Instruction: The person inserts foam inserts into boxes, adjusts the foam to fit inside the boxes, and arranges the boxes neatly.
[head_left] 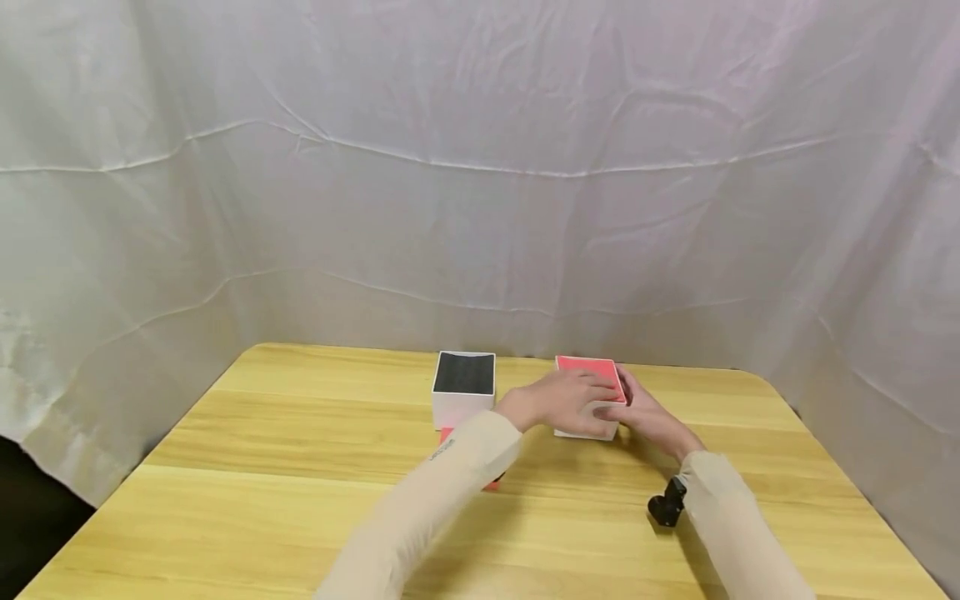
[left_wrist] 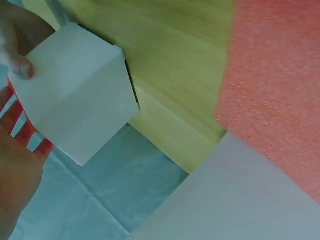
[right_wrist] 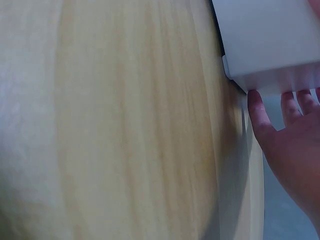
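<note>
A white box with a red top (head_left: 587, 372) stands on the wooden table (head_left: 300, 467), right of centre. My left hand (head_left: 570, 398) lies over its top and near side. In the left wrist view the thumb (left_wrist: 19, 65) and the fingers grip the white box (left_wrist: 75, 105) from opposite sides. My right hand (head_left: 648, 417) lies against the box's right side. Its straight fingertips (right_wrist: 290, 106) touch the edge of the box (right_wrist: 270, 40) in the right wrist view.
A second white box lined with black foam (head_left: 463, 373) stands just left of my hands. A red foam piece (head_left: 447, 435) lies in front of it, partly under my left forearm, and shows large in the left wrist view (left_wrist: 275, 85). White cloth (head_left: 480, 167) surrounds the table.
</note>
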